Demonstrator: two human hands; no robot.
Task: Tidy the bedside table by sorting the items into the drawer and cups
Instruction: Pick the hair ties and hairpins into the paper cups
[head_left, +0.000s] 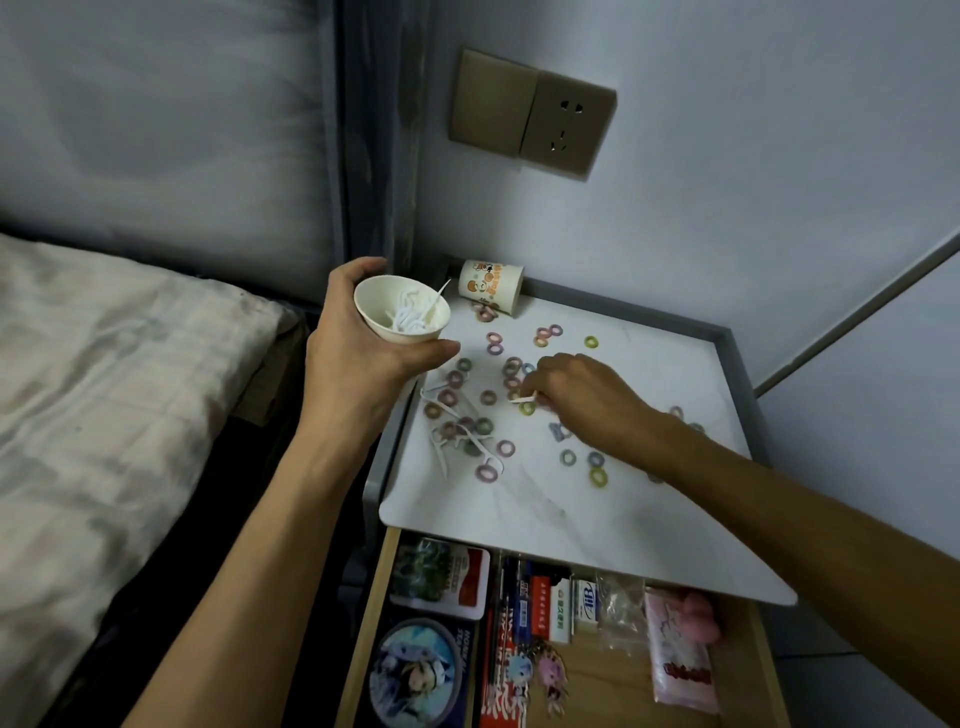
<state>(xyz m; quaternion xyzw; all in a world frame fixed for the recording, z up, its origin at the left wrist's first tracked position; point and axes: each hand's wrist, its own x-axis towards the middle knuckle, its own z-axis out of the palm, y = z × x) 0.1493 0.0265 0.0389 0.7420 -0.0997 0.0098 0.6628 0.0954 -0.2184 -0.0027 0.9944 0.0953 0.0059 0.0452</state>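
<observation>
White cup (402, 312) with floss picks inside is held up over the desk's (649, 509) left edge, tipped toward the camera. The left hand (358, 353) is wrapped round it. The right arm reaches across the desk, right hand (582, 395) knuckles-up, pinching one floss pick (521, 399) among scattered coloured hair rings (488, 397). A printed cup (491, 287) lies on its side at the back, the open drawer (613, 675) below is packed, and the bed (104, 389) is on the left.
</observation>
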